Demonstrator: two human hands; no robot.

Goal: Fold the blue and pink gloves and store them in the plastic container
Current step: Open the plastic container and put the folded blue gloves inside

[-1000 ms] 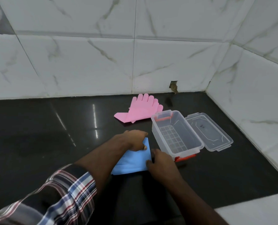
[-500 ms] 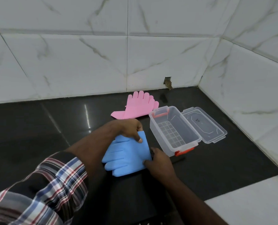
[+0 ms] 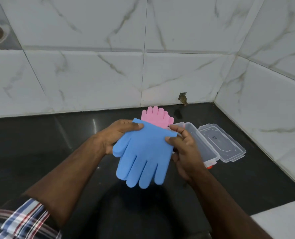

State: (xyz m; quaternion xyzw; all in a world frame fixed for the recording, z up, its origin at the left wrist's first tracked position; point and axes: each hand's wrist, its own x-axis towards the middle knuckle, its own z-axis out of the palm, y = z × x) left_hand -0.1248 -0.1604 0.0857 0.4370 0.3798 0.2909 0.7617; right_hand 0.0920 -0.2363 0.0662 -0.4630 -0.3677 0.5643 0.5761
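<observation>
left hand [image 3: 115,133] + right hand [image 3: 183,149] pinching blue gloves [image 3: 143,156] cuff | plastic container [image 3: 202,144] 3 o'clock, contents hidden | pink gloves [image 3: 156,116] 12 o'clock

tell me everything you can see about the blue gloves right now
The blue gloves look like smooth, flexible rubber, light blue and matte. They seem to be a pair stacked flat, since a second set of fingertips peeks out along the left edge. They are unfolded and held up above the dark counter, cuff at the top, fingers hanging down toward the person. The left hand pinches the top left cuff corner and the right hand pinches the top right. They partly hide the pink gloves behind.
</observation>
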